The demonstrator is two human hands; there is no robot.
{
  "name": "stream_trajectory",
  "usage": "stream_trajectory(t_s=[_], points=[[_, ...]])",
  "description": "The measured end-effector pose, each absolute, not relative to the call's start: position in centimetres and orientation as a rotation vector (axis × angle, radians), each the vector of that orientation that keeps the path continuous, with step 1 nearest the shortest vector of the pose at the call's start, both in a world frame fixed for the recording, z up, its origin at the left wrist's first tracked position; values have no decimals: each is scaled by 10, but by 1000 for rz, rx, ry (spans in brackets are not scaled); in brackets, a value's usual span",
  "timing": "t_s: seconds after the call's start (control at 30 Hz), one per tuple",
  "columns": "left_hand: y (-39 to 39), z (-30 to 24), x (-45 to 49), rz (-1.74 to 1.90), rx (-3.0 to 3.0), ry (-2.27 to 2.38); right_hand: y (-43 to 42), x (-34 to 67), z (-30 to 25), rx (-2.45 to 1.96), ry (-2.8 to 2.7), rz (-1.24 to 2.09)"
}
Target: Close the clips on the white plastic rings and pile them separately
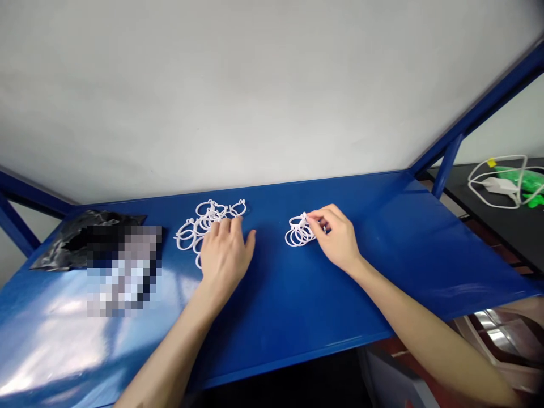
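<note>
Right hand (335, 233) pinches a ring (293, 219), knob (303, 216) towards one o'clock, loop widest nine-to-three! Left hand (226, 248), over at nine, thumb spread, covers a pile (207, 220); can't tell its grip.

White rings (300, 233) — blue shelf (289, 311)

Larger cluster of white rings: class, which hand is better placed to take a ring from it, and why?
Probably the left hand: it reaches over the larger cluster. The right hand is farther away, at the smaller cluster, seemingly pinching there.
</note>
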State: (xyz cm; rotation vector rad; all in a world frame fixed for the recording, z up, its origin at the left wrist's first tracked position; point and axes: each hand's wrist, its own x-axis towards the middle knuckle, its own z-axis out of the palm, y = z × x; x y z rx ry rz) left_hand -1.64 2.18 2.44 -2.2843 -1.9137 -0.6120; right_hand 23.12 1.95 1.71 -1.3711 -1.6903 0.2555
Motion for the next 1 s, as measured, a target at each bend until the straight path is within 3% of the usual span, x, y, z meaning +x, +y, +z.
stream_trajectory(t_s=[0.13, 0.27, 0.5, 0.63, 0.8, 1.0], points=[[28, 24, -30, -205, -2204, -1978, 36, 250, 8, -1555, -1646, 246], [29, 23, -26, -225, -2329, -1917, 43, 256, -2, -1686, -1767, 249], [21, 23, -11, -1020, -2664, -1727, 37, 253, 4, -1623, -1653, 151], [13, 30, -1, -1487, -2889, -2035, 24, 240, 16, -1424, -1768, 80], [4, 35, 11, -2066, -2988, -2242, 3, 216, 22, -1168, -1962, 305], [-2, 26, 19, -2345, -2948, -2305, -5, 205, 15, -1155, -1931, 403]])
